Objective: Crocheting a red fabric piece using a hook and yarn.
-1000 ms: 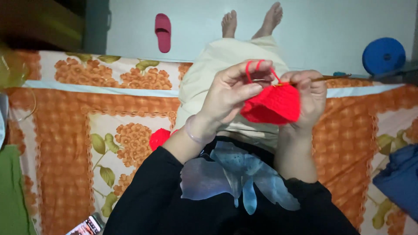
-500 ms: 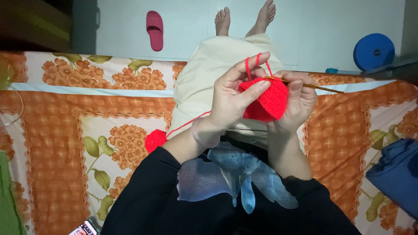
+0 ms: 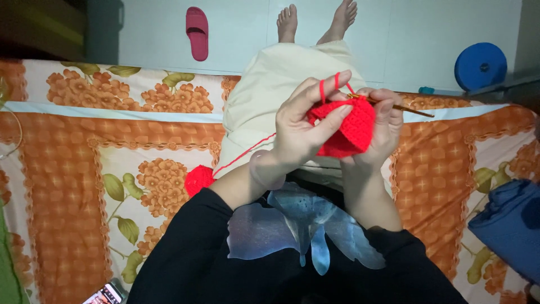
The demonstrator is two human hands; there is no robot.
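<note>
You're sitting on a bed covered in an orange floral sheet, legs out over the pale floor, cream trousers across your lap. Black top with a pale blue butterfly print fills the bottom of the view.

Folded blue cloth lies on the bed at your right edge. Blue round disc stands on the floor past the bed's far right corner. Pink slipper on the floor far left, well apart from your bare feet.

Your left hand holds the red crochet piece in front of your lap, fingers clamped on its near side, thumb pressed on the front. Red yarn loops over the raised index and middle fingers.

Your right hand is behind and right of the piece, fingers closed on the crochet hook. Hook's gold shaft sticks out right, tip is at the top edge of the piece.

Red yarn ball sits on the bed just beside your left thigh. A strand runs from it up across the trousers toward your left wrist.

Phone lies at the bottom left, screen lit, partly cut off.
</note>
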